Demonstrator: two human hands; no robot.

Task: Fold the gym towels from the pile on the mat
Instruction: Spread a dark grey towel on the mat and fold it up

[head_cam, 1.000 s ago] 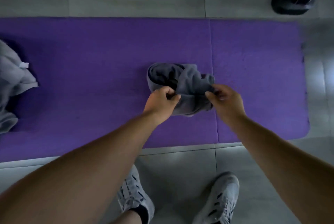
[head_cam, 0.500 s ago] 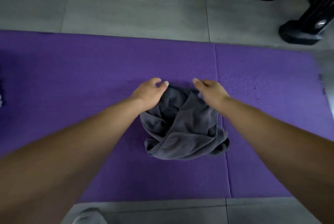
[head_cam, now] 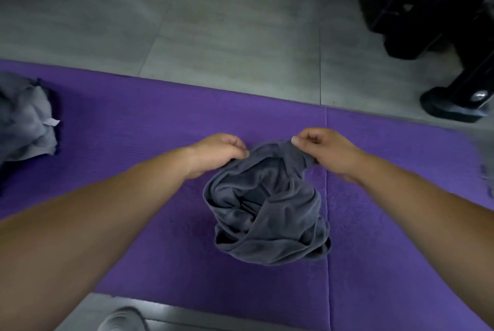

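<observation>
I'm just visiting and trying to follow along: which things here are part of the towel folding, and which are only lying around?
Part of the job:
- dark grey towel, pinched at its far edge by the left hand and right hand
- purple mat
- pile of lighter grey towels at the mat's left end

Just lying about:
- black equipment on the floor
- pale shoe

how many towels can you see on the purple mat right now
2 that can be told apart. A dark grey towel is bunched mid-mat, pinched by the left hand and right hand. A lighter grey pile at the left edge may hide more.
</observation>
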